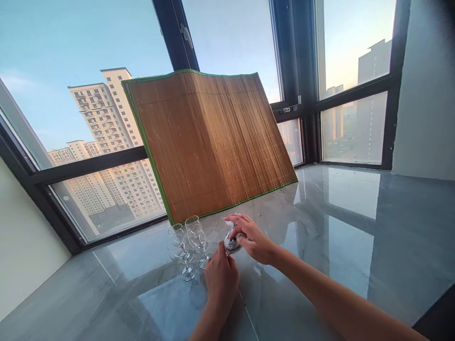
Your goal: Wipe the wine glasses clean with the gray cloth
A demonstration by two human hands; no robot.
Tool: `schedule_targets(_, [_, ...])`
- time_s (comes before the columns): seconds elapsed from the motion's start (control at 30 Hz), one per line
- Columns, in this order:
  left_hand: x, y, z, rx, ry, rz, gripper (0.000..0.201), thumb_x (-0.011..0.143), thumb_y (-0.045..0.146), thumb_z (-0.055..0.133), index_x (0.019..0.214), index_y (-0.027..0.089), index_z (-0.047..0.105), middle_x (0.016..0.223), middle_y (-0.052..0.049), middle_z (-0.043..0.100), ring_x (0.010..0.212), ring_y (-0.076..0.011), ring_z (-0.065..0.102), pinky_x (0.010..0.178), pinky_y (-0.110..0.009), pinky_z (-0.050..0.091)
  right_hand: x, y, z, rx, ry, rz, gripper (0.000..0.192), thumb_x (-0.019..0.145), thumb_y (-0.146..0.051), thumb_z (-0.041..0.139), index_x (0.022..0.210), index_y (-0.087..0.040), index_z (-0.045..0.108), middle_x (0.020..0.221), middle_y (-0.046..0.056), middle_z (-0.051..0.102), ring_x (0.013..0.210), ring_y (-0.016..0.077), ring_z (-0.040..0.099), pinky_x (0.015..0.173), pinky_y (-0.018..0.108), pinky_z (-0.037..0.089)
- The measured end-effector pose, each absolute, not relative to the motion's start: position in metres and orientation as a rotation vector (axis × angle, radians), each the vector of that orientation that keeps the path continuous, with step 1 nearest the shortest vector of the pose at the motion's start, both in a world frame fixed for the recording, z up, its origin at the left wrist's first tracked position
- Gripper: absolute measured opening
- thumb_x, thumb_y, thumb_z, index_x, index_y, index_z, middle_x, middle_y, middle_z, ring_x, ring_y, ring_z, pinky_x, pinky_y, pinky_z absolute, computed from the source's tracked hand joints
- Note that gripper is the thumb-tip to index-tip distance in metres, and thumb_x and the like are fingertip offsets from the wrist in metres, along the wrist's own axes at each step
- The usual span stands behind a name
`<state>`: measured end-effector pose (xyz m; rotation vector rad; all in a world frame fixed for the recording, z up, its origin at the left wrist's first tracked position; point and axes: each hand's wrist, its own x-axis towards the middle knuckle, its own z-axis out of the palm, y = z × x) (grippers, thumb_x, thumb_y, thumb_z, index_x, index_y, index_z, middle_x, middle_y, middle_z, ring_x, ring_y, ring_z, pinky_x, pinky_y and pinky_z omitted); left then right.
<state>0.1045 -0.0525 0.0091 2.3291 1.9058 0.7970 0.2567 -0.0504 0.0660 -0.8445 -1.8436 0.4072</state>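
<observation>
My left hand (222, 274) is closed around the lower part of a stemmed glass, whose stem is hidden by the fingers. A crumpled white and grey cloth (232, 243) shows at the bowl of that glass. From the right, my right hand (253, 239) reaches over the bowl, its bent fingers pressed on the cloth; the fingertips are partly hidden. Several clear stemmed glasses (189, 271) stand upright close together, just left of my hands.
A brown slatted bamboo mat (213, 147) with green edging stands folded against the window, behind the glasses. The shiny grey marble-look surface (302, 293) reflects the windows. Dark window frames (309, 85) surround the corner, with tall buildings (95, 113) outside.
</observation>
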Motion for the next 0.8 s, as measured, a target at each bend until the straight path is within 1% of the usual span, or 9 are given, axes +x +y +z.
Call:
schedule_targets(0.13, [0.105, -0.052, 0.007, 2.306, 1.869, 0.835, 0.021, 0.091, 0.01, 0.04, 0.106, 0.021, 0.05, 0.086, -0.004, 0.069, 0.083, -0.0207, 0.066, 0.065, -0.029, 0.031, 0.257, -0.05, 0.06, -0.782, -1.702, 0.403, 0.068, 0.07, 0.0, 0.043, 0.135, -0.022, 0.044, 0.093, 0.003, 0.07, 0.116, 0.0215, 0.057, 0.102, 0.042, 0.042])
schedule_targets(0.2, [0.105, -0.051, 0.005, 2.287, 1.862, 0.86, 0.02, 0.092, 0.01, 0.039, 0.105, 0.021, 0.05, 0.085, -0.004, 0.069, 0.081, -0.02, 0.065, 0.064, -0.029, 0.03, 0.258, -0.048, 0.056, -0.79, -1.674, 0.335, 0.075, 0.069, 0.0, 0.046, 0.139, -0.024, 0.037, 0.108, 0.006, 0.067, 0.113, 0.0211, 0.057, 0.1, 0.041, 0.044])
schedule_targets(0.27, [0.105, -0.05, 0.004, 2.271, 1.869, 0.871, 0.02, 0.092, 0.011, 0.039, 0.105, 0.02, 0.05, 0.084, -0.004, 0.068, 0.08, -0.0204, 0.065, 0.064, -0.029, 0.03, 0.259, -0.045, 0.053, -0.807, -1.639, 0.297, 0.08, 0.069, 0.0, 0.048, 0.143, -0.026, 0.031, 0.128, 0.01, 0.058, 0.113, 0.0214, 0.056, 0.097, 0.04, 0.046])
schedule_targets(0.33, [0.105, -0.05, 0.004, 2.272, 1.869, 0.856, 0.02, 0.092, 0.011, 0.041, 0.106, 0.02, 0.051, 0.082, -0.004, 0.068, 0.08, -0.0211, 0.065, 0.064, -0.029, 0.03, 0.262, -0.041, 0.053, -0.828, -1.59, 0.294, 0.08, 0.07, -0.002, 0.05, 0.143, -0.026, 0.03, 0.138, 0.012, 0.049, 0.111, 0.0216, 0.056, 0.093, 0.04, 0.049])
schedule_targets(0.4, [0.106, -0.05, 0.005, 2.289, 1.848, 0.84, 0.02, 0.091, 0.011, 0.041, 0.105, 0.021, 0.052, 0.081, -0.004, 0.068, 0.079, -0.021, 0.065, 0.064, -0.029, 0.031, 0.265, -0.037, 0.054, -0.878, -1.569, 0.307, 0.072, 0.072, -0.004, 0.051, 0.139, -0.025, 0.035, 0.134, 0.012, 0.053, 0.105, 0.0213, 0.058, 0.09, 0.04, 0.05])
schedule_targets(0.5, [0.106, -0.052, 0.008, 2.297, 1.835, 0.837, 0.02, 0.091, 0.011, 0.04, 0.104, 0.021, 0.052, 0.081, -0.003, 0.067, 0.078, -0.0208, 0.064, 0.065, -0.03, 0.031, 0.269, -0.033, 0.057, -0.995, -1.579, 0.315, 0.059, 0.075, -0.01, 0.055, 0.132, -0.022, 0.044, 0.112, 0.008, 0.063, 0.101, 0.0223, 0.058, 0.092, 0.043, 0.047])
schedule_targets(0.57, [0.106, -0.053, 0.01, 2.296, 1.849, 0.828, 0.021, 0.091, 0.011, 0.039, 0.105, 0.02, 0.052, 0.081, -0.004, 0.068, 0.079, -0.0217, 0.064, 0.065, -0.03, 0.031, 0.27, -0.033, 0.059, -1.037, -1.589, 0.337, 0.054, 0.077, -0.013, 0.057, 0.13, -0.021, 0.046, 0.101, 0.005, 0.065, 0.1, 0.0227, 0.058, 0.093, 0.042, 0.046])
schedule_targets(0.67, [0.106, -0.055, 0.011, 2.323, 1.855, 0.804, 0.023, 0.089, 0.01, 0.039, 0.106, 0.02, 0.052, 0.082, -0.005, 0.068, 0.081, -0.0229, 0.065, 0.066, -0.031, 0.031, 0.27, -0.036, 0.062, -1.019, -1.61, 0.334, 0.052, 0.077, -0.012, 0.058, 0.127, -0.022, 0.05, 0.094, 0.003, 0.064, 0.097, 0.022, 0.057, 0.089, 0.039, 0.046])
schedule_targets(0.8, [0.106, -0.054, 0.01, 2.315, 1.884, 0.782, 0.028, 0.089, 0.008, 0.04, 0.112, 0.019, 0.051, 0.084, -0.005, 0.069, 0.084, -0.0229, 0.066, 0.068, -0.031, 0.033, 0.268, -0.04, 0.065, -0.972, -1.626, 0.181, 0.049, 0.075, -0.01, 0.06, 0.122, -0.023, 0.057, 0.092, 0.004, 0.062, 0.101, 0.0235, 0.054, 0.087, 0.037, 0.048])
